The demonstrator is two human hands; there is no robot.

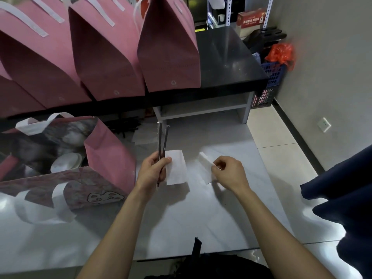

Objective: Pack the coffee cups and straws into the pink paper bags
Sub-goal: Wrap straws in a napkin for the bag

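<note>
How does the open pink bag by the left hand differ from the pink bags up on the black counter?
The open pink bag sits on the lower grey surface, mouth wide, white cup lids showing inside. The pink bags on the black counter stand higher, in a row, tops pinched shut, contents hidden. Both kinds have white handles.

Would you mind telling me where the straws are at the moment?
In the head view, the two dark straws are gripped in the left hand along with a white napkin, just right of the open pink paper bag.
</note>
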